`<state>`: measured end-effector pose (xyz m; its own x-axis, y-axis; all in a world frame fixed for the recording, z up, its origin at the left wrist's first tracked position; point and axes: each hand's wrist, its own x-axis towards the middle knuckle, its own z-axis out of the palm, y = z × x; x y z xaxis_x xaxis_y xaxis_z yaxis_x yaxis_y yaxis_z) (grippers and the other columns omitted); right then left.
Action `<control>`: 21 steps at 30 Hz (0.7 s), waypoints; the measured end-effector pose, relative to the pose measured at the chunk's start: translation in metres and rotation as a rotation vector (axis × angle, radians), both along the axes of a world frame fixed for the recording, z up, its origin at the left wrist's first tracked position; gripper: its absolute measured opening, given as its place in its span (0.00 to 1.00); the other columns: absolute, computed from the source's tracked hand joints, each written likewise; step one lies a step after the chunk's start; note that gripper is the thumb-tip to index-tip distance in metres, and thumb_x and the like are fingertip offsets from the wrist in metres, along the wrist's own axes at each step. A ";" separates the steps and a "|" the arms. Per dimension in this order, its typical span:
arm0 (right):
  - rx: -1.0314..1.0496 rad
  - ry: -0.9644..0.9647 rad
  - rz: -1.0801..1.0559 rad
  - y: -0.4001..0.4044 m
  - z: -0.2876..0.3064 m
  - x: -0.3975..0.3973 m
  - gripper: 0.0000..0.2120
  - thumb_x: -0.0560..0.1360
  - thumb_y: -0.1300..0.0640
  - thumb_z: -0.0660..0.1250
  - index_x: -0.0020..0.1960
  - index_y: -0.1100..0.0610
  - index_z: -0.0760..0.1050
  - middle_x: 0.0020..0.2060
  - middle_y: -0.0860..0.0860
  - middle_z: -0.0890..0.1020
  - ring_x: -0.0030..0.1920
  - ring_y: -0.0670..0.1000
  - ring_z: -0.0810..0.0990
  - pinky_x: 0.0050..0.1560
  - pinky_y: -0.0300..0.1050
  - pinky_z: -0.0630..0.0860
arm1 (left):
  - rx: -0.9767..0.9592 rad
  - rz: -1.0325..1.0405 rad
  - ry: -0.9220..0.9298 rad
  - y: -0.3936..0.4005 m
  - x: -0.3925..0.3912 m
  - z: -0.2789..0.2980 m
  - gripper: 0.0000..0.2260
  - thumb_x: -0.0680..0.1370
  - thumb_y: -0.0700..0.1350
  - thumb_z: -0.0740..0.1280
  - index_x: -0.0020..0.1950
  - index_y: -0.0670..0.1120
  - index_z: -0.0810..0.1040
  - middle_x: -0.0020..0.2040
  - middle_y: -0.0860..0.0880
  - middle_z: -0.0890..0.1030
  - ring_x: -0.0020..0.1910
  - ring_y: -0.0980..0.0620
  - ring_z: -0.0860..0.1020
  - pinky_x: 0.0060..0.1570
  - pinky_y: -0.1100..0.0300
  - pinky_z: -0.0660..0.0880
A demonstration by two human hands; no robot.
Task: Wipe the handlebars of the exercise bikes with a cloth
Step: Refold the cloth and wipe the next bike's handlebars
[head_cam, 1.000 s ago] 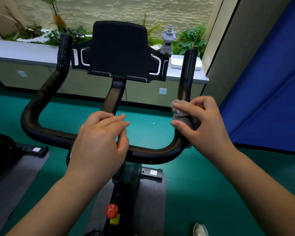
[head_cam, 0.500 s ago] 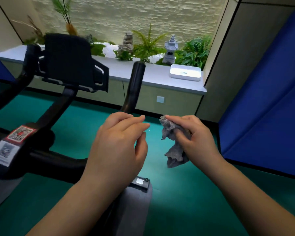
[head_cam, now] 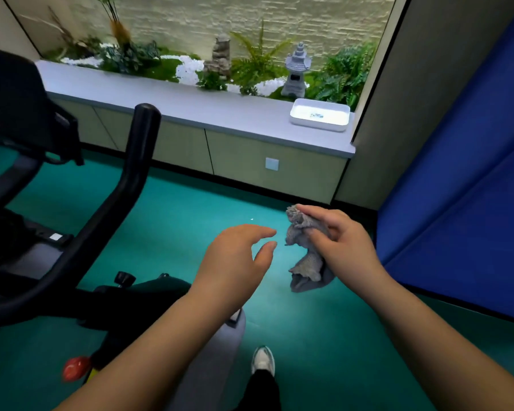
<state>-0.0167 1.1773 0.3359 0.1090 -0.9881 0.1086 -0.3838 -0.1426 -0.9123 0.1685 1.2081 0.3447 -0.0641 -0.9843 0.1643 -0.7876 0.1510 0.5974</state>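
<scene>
A crumpled grey cloth [head_cam: 304,253] hangs from my right hand [head_cam: 343,244], which grips it over the green floor, right of centre. My left hand [head_cam: 235,259] hovers just left of the cloth with fingers apart, holding nothing and not touching it. The black handlebar [head_cam: 113,197] of the exercise bike curves up at the left, well clear of both hands. Its black console holder [head_cam: 18,108] sits at the far left edge.
A grey-topped low cabinet [head_cam: 208,111] runs along the back with a white tray [head_cam: 319,115] and a planted garden behind it. A blue padded wall [head_cam: 463,188] stands at the right. The bike's red knob [head_cam: 74,367] and my shoe [head_cam: 263,361] are below.
My right hand has lifted the cloth off the right handlebar grip. The view has swung right, so the bike now sits at the left. My left hand has let go of the bar.
</scene>
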 end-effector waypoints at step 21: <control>0.477 -0.621 0.212 -0.232 -0.005 -0.006 0.14 0.79 0.67 0.59 0.62 0.60 0.75 0.55 0.58 0.82 0.54 0.56 0.81 0.57 0.53 0.78 | 0.188 0.249 0.639 -0.242 -0.020 -0.016 0.09 0.74 0.39 0.71 0.36 0.50 0.77 0.31 0.55 0.79 0.32 0.55 0.76 0.38 0.56 0.78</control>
